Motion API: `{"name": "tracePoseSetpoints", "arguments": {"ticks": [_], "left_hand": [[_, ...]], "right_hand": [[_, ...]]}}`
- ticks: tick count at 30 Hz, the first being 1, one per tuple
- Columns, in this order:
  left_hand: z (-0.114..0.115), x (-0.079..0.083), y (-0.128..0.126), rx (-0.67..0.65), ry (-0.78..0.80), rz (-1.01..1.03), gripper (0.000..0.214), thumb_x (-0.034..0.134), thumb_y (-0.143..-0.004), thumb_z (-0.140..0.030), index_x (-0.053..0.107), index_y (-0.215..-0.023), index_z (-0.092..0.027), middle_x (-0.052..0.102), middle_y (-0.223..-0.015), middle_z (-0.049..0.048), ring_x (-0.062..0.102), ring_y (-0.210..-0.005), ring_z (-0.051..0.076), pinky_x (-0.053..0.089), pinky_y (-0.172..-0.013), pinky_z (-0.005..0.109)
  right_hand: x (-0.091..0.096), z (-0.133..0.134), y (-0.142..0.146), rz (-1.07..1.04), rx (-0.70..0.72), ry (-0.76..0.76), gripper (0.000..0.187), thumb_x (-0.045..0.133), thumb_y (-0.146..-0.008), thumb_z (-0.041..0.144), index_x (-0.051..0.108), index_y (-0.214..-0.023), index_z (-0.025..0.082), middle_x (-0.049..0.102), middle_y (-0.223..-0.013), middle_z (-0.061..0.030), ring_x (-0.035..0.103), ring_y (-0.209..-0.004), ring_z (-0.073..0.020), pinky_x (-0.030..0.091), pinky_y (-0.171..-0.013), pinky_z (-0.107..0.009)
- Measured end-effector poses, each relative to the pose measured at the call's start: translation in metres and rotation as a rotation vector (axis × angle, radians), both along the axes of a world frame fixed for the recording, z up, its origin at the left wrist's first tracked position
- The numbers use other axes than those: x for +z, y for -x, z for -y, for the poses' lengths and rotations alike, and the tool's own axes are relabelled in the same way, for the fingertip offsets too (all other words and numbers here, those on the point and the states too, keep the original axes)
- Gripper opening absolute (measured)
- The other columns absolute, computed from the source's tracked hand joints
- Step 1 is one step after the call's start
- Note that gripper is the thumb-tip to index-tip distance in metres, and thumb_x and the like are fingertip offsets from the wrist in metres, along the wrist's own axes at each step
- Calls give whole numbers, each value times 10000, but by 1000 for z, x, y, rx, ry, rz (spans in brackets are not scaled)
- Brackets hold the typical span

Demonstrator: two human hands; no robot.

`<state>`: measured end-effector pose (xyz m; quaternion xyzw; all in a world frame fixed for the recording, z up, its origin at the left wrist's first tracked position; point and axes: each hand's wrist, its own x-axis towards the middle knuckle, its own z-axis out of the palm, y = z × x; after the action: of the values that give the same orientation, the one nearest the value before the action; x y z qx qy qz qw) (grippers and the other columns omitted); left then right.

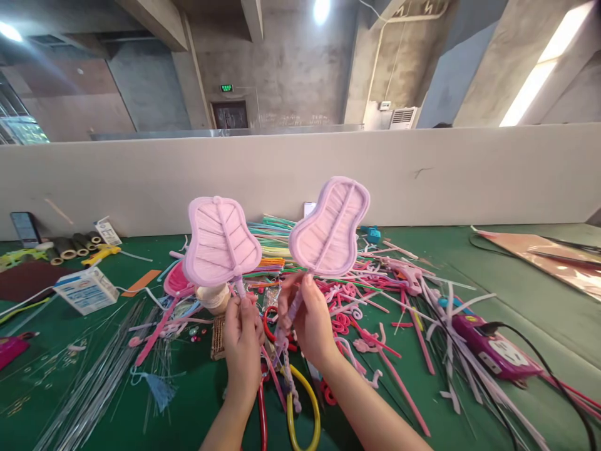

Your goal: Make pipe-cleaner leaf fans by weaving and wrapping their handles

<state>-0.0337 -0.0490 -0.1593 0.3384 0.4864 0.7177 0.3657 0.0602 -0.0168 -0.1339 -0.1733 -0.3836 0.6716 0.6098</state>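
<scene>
Two pink leaf-shaped pieces made of fuzzy pipe cleaner are held up side by side over the green table [507, 275]. My left hand [243, 344] is closed round the stem of the left leaf [220, 241]. My right hand [307, 319] pinches the stem of the right leaf [331, 225], which tilts to the right. A twisted pink stem [288, 366] hangs down below my right hand. Both leaves stand upright and a small gap separates them.
Pink, red and white pipe cleaners [375, 313] are heaped behind and right of my hands. Thin wires [94, 388] lie at the left near a white box [87, 289]. A purple power strip [493, 351] with a black cable sits at the right. A grey partition wall [300, 175] runs behind the table.
</scene>
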Motion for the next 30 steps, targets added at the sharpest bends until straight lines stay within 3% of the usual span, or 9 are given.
{"name": "tracePoseSetpoints", "arguments": {"ticks": [5,8,10,13,17,22,25,28,30], "left_hand": [[3,-2,-3,-12,41,-215,408,547,-867,-614,594,-851,-209,486,-642,-37,485,-573,121,416,-527,203],[4,-5,-5,-92,32,-361,414,501,-899,-592,636,-888,-201,588,-711,4,569,-678,165,469,-635,238],[3,-7,-6,-140,30,-371,401,505,-906,-565,656,-956,-197,655,-802,32,613,-740,185,491,-673,251],[1,-7,-6,-218,27,-389,411,486,-920,-538,667,-1052,-193,712,-967,73,663,-880,221,521,-771,283],[-2,-5,-3,-255,33,-483,484,457,-913,-550,673,-1113,-165,716,-1115,115,670,-1019,256,515,-903,328],[6,6,8,-307,96,-629,446,513,-893,-530,730,-1007,-159,761,-865,95,710,-782,256,552,-677,306],[20,20,29,-99,92,-844,368,582,-854,-531,741,-891,-201,762,-836,71,699,-725,233,535,-668,287],[30,36,66,148,118,-908,402,526,-871,-562,724,-943,-219,764,-912,66,701,-782,230,509,-709,290],[31,45,97,403,205,-1040,371,526,-867,-544,702,-917,-221,736,-842,64,662,-731,238,438,-651,293]], "right_hand": [[-15,-4,7,524,-295,-91,559,374,-924,668,640,-836,184,616,-762,-54,565,-673,-180,468,-616,-311],[-19,-7,6,749,-474,-241,577,288,-973,613,663,-880,185,647,-891,-96,584,-879,-232,451,-808,-368],[-20,-6,4,787,-504,-290,582,248,-993,579,666,-891,186,652,-884,-98,591,-869,-231,444,-798,-363],[-19,-4,3,785,-469,-333,581,228,-1007,553,653,-848,191,653,-809,-78,602,-775,-206,441,-730,-328],[-19,-4,4,708,-306,-290,510,309,-987,578,587,-787,200,641,-737,-39,590,-688,-173,444,-680,-295],[-15,-7,5,337,-163,-55,455,462,-893,666,493,-778,227,592,-686,9,542,-592,-145,451,-580,-274],[-7,-9,1,86,-93,56,448,541,-834,694,485,-874,251,494,-609,66,456,-490,-116,398,-470,-239],[1,-10,-4,-45,17,162,486,610,-777,704,484,-928,259,361,-548,112,301,-411,-67,310,-403,-180],[5,-10,-7,-62,46,221,508,664,-733,695,473,-860,241,281,-522,130,182,-392,-40,202,-365,-148]]}}
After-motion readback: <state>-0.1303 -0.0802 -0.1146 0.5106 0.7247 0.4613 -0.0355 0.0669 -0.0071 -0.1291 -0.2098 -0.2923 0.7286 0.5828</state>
